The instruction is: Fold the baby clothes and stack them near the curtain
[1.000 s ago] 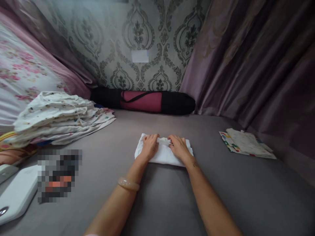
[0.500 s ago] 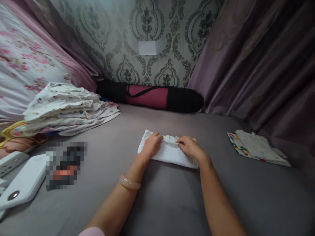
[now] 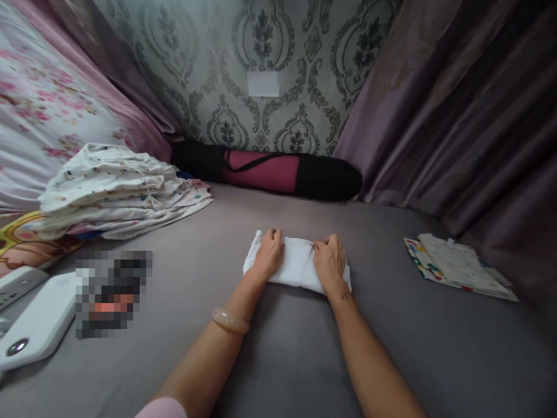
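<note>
With left hand (image 3: 270,253) and right hand (image 3: 329,261) half-curled over ends of folded white cloth (image 3: 298,262), cannot tell if gripping; lying short of far edge of grey sheet (image 3: 391,244), should handle light, soft, limp, best taken by far corners.

left fingers (image 3: 273,235) | right fingers (image 3: 334,241) | both on folded white cloth (image 3: 296,264) | grey sheet (image 3: 195,261) beneath

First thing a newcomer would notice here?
Probably the white cloth at center, bright against the gray sheet, with the left hand and right hand on it. Next, likely the black-and-magenta bag lying along the patterned wall, then the heaped clothes at left.
</note>
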{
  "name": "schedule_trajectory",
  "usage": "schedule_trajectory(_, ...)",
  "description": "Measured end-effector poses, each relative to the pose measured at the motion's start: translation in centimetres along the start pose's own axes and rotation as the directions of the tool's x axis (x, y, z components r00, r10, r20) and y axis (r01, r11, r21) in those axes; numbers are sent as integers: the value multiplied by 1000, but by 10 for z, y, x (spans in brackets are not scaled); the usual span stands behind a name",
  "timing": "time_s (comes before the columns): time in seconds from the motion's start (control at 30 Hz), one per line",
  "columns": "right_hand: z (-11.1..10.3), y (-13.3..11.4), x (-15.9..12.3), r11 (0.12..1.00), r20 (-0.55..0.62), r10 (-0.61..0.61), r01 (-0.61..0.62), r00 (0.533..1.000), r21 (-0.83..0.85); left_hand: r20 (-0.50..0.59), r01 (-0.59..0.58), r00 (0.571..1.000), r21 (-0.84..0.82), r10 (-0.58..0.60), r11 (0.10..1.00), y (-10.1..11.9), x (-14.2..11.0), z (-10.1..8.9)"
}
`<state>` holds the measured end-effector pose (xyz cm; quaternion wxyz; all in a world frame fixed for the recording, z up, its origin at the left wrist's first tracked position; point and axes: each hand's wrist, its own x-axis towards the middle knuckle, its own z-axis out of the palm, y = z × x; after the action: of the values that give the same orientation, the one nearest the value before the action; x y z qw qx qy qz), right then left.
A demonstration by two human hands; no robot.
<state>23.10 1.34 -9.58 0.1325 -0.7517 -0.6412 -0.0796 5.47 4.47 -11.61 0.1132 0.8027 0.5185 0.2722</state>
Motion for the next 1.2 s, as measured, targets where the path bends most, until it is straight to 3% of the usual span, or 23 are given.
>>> schedule_trajectory(0.23,-2,-3,-3,1000,63,9,-10,998,14,50,40,998,75,-44,996,16,-4,-16)
schedule_trajectory(0.37,-3,-10,-11,1000,141,-10,7,990,18,188,-64,982,155,34,986,40,-12,-17)
schedule_trajectory(0.5,-2,-22,-22,996,188,-86,79,978,41,237,-121,969,184,75,975,51,-20,-8)
schedule_trajectory(0.73,-8,-30,-40,946,243,-311,274,919,172,253,-59,967,204,6,977,40,-23,-5)
schedule_trajectory(0.93,-4,-10,-40,896,301,-418,336,857,289,215,-14,976,271,-47,962,23,-28,1)
schedule_trajectory(1.2,3,19,-34,893,279,-418,335,865,300,222,-30,975,272,-33,962,7,-25,-4)
